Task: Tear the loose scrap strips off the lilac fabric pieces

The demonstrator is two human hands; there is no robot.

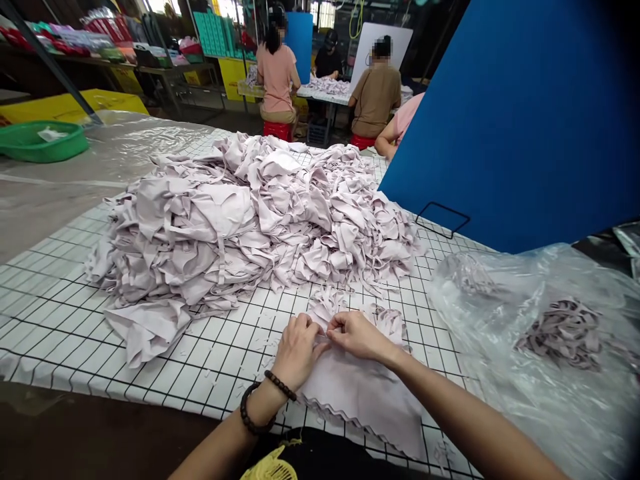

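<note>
A pale lilac fabric piece (365, 393) with a zigzag-cut front edge lies on the gridded tablecloth (220, 363) before me. My left hand (299, 347) has its fingers pinched at the far edge of this piece, with beaded bracelets on the wrist. Close beside it, almost touching, my right hand (357, 333) pinches the same edge between thumb and fingers. The exact bit between the fingertips is too small to make out. Just beyond both hands sit gathered, ruffled bits of the same cloth (327, 300).
A large heap of lilac fabric pieces (210, 220) covers the table's middle. A clear plastic bag (500, 320) with fabric strips lies right, below a blue board (510, 127). A green basin (45, 143) stands far left. Several people sit or stand working behind.
</note>
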